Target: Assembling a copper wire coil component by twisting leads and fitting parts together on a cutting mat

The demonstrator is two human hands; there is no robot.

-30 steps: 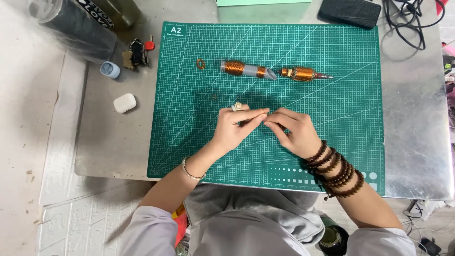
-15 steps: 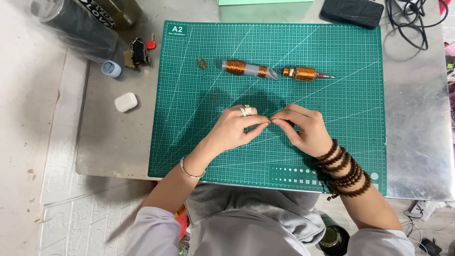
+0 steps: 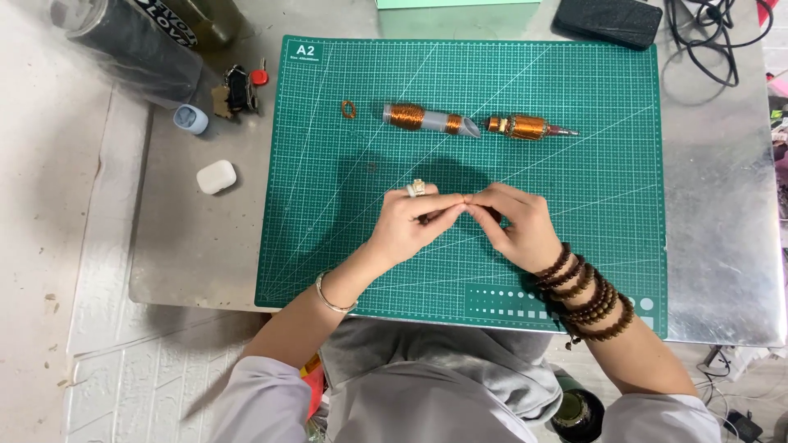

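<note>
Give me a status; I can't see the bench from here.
Left hand and right hand meet fingertip to fingertip over green cutting mat, pinching something too small to identify. Two copper-wound coils lie beyond, untouched. Nothing blocking.

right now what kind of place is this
Likely a small hobby or electronics workbench: a green cutting mat on a metal table, copper wire coils laid out, and black cables at the edge.
</note>
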